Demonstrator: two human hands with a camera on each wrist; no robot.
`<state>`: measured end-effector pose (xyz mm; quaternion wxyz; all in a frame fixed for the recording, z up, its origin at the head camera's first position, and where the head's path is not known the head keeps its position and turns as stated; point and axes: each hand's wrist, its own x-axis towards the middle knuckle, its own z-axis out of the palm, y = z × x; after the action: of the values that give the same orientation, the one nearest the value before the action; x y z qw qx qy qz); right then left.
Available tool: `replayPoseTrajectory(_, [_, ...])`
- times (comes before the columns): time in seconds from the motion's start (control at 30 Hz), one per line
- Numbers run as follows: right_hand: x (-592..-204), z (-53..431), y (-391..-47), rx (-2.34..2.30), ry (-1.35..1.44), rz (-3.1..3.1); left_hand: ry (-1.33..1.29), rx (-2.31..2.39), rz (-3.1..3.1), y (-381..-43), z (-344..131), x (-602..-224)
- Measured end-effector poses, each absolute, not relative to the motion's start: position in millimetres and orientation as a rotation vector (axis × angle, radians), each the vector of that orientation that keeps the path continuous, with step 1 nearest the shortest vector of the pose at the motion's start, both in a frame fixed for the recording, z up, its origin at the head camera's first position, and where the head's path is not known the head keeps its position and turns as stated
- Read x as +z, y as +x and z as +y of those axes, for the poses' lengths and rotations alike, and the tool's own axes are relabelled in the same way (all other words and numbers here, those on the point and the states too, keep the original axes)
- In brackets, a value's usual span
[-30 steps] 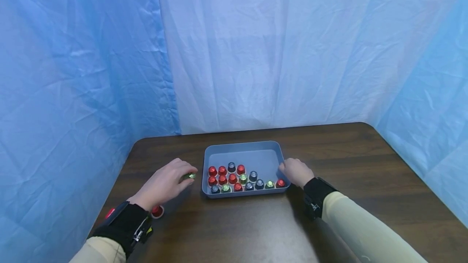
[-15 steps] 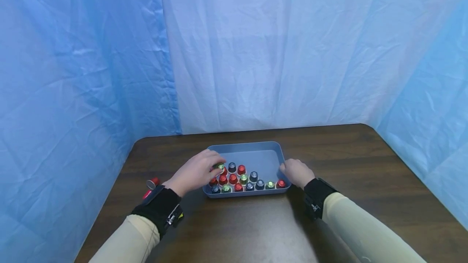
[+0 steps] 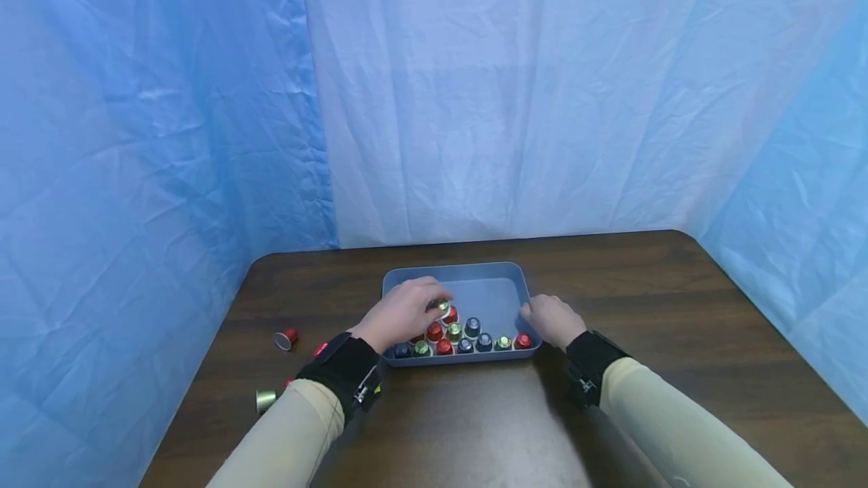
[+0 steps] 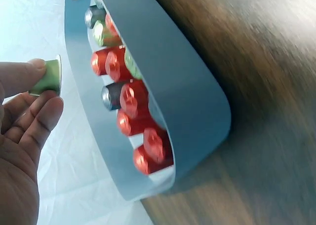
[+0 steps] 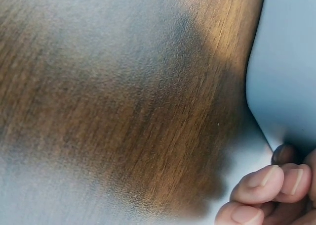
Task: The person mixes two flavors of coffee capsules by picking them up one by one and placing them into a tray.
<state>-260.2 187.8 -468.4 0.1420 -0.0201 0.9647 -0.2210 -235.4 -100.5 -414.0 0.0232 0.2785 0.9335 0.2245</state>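
My left hand (image 3: 401,311) pinches a green coffee capsule (image 4: 51,77) between thumb and fingers. It holds the capsule above the grey-blue tray (image 3: 491,292), over the rows at the left. Red, green and dark capsules stand rim-down in the tray, in rows along its near side; in the head view the left hand hides some at the left end. At the tray's right wall, my right hand (image 3: 552,320) grips the edge. Its curled fingers (image 5: 264,180) show beside the tray's outer wall in the right wrist view.
A red capsule (image 3: 286,338) lies on its side on the dark wooden table (image 3: 631,300), left of the tray. A green capsule (image 3: 265,401) lies nearer, beside the left sleeve, which partly covers more red ones. Blue-white sheets (image 3: 434,96) hang behind and at both sides.
My left hand has carried the green capsule rightward from beside the tray to above its rows. Capsules on the left of the table have come into view. The right hand stays at the tray's edge.
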Motion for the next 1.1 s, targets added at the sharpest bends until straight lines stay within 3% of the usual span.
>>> replayPoseTrajectory(0.43, [-466, 187, -258, -0.631, -0.067, 2.793, 0.854, 0.691, 2.890, -244, -69, -427])
replayPoseTrajectory(1.1, [-469, 186, -259, -0.618, -0.065, 2.794, 1.003, 0.183, 2.979, -248, -52, -447])
